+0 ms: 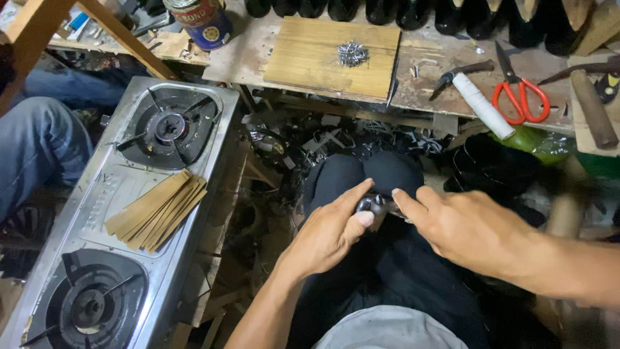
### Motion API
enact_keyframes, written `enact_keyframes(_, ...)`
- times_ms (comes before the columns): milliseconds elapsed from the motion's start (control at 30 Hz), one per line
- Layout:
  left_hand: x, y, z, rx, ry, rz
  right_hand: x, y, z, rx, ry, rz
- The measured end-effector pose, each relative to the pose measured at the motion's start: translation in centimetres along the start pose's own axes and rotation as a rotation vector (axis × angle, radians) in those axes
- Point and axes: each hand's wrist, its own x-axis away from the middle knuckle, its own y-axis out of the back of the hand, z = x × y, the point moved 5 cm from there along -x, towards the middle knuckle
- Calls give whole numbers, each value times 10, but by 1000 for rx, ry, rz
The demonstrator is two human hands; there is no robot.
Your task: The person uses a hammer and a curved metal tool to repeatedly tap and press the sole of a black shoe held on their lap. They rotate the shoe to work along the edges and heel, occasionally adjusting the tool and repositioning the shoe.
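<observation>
Over the dark-trousered lap (387, 258), the left hand (326, 236) and right hand (468, 229) pinch a small dark shiny piece (374, 205) between thumbs and forefingers, best kept steady just past the fingertips.

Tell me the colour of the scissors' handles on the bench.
Red-orange handles on the scissors, clearest in the head view.

Cluttered bench and stove

A two-burner stove (123, 213) is seen at left, with tan strips (157, 210) laid on it. On the bench (439, 64) a board (332, 58) bearing small nails (352, 53), red scissors (520, 94), a white roll (482, 105) and a tin (199, 21) are seen.
</observation>
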Motion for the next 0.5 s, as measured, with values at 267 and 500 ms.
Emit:
enact_keyframes(267,7,-13,11,253,371,-17,12,-40,12,-87,-23,-311)
enact_keyframes(500,12,-9,14,336,390,-2,9,-60,32,-197,-40,-534)
